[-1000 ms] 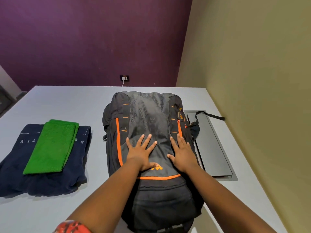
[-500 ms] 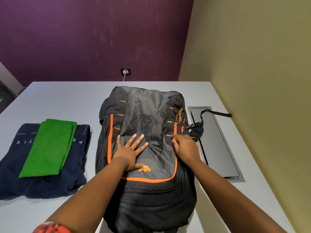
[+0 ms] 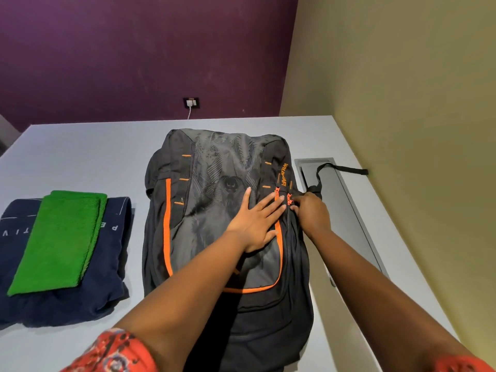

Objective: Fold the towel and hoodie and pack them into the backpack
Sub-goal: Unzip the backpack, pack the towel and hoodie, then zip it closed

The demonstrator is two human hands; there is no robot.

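- Lying flat on the grey table [image 3: 88, 154], front panel up, closed: grey-and-black backpack [image 3: 214, 183] with orange piping, top end toward the purple wall [image 3: 134, 49].
- Pressing flat on the front panel, fingers straight and spread, tips reaching toward the right-hand zip line: left hand [image 3: 257, 221].
- At the backpack's right edge, fingers curled in around the orange zipper pulls [image 3: 284, 196]; whether actually pinching one, cannot tell: right hand [image 3: 308, 210].
- Trailing from the backpack's right side across a recessed grey panel [image 3: 346, 210] in the tabletop: black strap [image 3: 338, 169].
- Well apart to the left of the backpack, folded on the table: navy hoodie [image 3: 107, 264] with white lettering.
- Folded into a long strip and resting on top of the hoodie: green towel [image 3: 59, 237].
- On both forearms near the bottom edge: red patterned sleeves [image 3: 115, 353].
- On the purple wall beyond the table: socket [image 3: 191, 102] with a white plug and cable.
- Bounding the table on the right: olive wall [image 3: 402, 103].
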